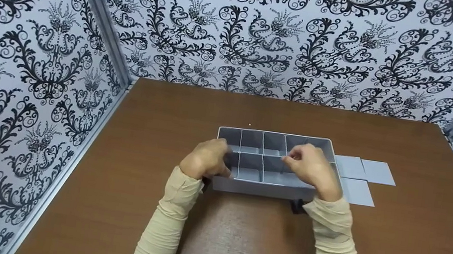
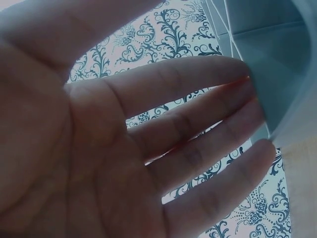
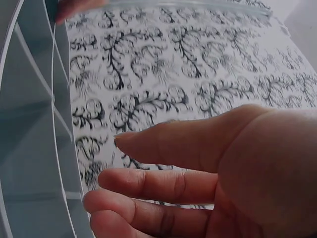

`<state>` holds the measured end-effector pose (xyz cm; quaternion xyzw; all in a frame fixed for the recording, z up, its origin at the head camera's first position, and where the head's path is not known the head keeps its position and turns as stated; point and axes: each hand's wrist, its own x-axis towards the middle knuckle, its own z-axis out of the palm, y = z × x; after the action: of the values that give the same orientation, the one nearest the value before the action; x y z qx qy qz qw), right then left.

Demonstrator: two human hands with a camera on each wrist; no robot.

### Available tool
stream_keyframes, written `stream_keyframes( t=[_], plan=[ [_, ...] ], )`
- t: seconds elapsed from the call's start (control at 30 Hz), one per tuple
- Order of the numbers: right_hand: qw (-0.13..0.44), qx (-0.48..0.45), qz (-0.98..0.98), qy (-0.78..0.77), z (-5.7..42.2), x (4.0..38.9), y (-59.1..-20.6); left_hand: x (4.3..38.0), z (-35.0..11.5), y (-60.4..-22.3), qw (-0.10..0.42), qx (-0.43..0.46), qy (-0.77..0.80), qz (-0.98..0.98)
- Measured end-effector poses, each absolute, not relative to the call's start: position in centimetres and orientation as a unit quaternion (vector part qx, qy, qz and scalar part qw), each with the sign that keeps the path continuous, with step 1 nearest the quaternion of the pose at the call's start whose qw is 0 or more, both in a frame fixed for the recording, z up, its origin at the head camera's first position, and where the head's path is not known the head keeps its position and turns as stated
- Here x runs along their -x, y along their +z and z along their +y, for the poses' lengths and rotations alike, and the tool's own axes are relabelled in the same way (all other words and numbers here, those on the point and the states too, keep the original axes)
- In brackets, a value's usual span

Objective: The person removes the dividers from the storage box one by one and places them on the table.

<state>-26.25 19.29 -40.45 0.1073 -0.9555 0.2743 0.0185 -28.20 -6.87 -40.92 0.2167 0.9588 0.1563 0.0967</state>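
Observation:
A grey divided box (image 1: 262, 189) with two rows of compartments stands on the brown table. My left hand (image 1: 207, 159) is at its left end, with fingertips right at the rim. In the left wrist view its fingers (image 2: 163, 84) are stretched out, tips against the wall of the box (image 2: 282, 64). Over the right half of the box hovers my right hand (image 1: 311, 166). The right wrist view shows its thumb (image 3: 168, 144) apart from softly bent fingers, nothing between them, beside the box's dividers (image 3: 53, 99).
To the right of the box, thin pale square plates lie flat on the table: a rear one (image 1: 348, 165), a far right one (image 1: 379, 172) and a front one (image 1: 358, 192). A tiny white speck (image 1: 249, 125) lies behind the box. Patterned walls (image 1: 264, 40) border the table (image 1: 155, 135).

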Motion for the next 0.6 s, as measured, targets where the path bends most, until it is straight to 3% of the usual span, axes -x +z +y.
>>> stream_keyframes(
  t=[0.6],
  plan=[
    [-0.030,-0.057,-0.966,0.252,14.5,26.9,-42.2,28.3,-7.0,-40.9,0.102,-0.218,0.155,0.958]
  ],
)
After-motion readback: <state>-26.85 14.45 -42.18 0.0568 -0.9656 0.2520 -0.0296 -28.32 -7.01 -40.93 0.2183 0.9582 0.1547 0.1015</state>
